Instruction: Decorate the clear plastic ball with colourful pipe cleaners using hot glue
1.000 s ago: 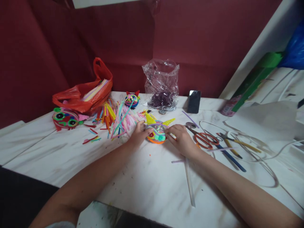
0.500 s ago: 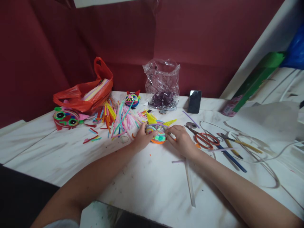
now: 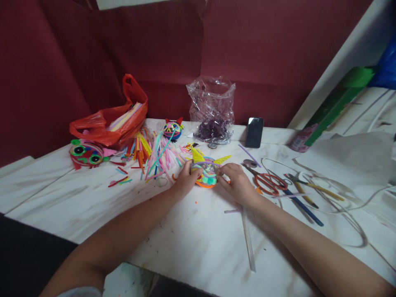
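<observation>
A round colourful craft face with yellow pointed ears, teal patches and an orange lower rim is held upright above the marble table. My left hand grips its left edge, the thumb lying over the front. On its right edge, my right hand has thumb and forefinger pressed together against the rim; any small piece between them is too small to make out. Red-handled scissors lie to the right of my right hand. Left of my left hand spreads a heap of pastel fuzzy sticks.
Behind are a red plastic bag, a clear bag with dark purple contents, a phone and a small cat-faced ball. A finished-looking green-eyed face sits left. Pliers and a glue stick lie right.
My left thumb has shifted slightly up and left on the front of the craft face. Otherwise the hands and objects look nearly the same.
</observation>
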Demonstrator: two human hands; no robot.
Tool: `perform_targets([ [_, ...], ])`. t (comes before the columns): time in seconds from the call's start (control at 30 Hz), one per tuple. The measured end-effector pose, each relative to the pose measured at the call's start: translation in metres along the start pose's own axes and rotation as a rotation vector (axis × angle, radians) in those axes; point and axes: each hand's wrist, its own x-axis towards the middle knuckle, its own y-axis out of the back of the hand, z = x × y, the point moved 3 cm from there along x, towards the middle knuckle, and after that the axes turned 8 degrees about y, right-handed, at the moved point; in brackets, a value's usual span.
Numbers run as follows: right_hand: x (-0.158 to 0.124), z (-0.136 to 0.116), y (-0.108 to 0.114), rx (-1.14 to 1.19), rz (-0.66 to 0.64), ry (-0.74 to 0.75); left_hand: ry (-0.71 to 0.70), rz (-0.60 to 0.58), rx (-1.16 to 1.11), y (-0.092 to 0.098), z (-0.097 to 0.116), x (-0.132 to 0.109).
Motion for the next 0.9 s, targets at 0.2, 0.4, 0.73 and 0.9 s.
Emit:
perform_targets([
  [0.2,0.0,-0.002,0.0,-0.002,0.001,0.011,-0.047,0.011,0.062,-0.001,0.004,-0.004],
  [0.4,0.0,-0.002,0.0,0.0,0.001,0.017,0.002,-0.013,0.025,-0.002,0.0,-0.003],
  [0.73,0.001,-0.005,0.001,0.011,-0.01,0.031,0.07,-0.083,-0.076,-0.002,-0.003,0.003],
  [0.9,0.002,-0.007,0.003,0.039,0.022,0.051,0.139,0.126,0.134,-0.002,0.021,-0.023],
])
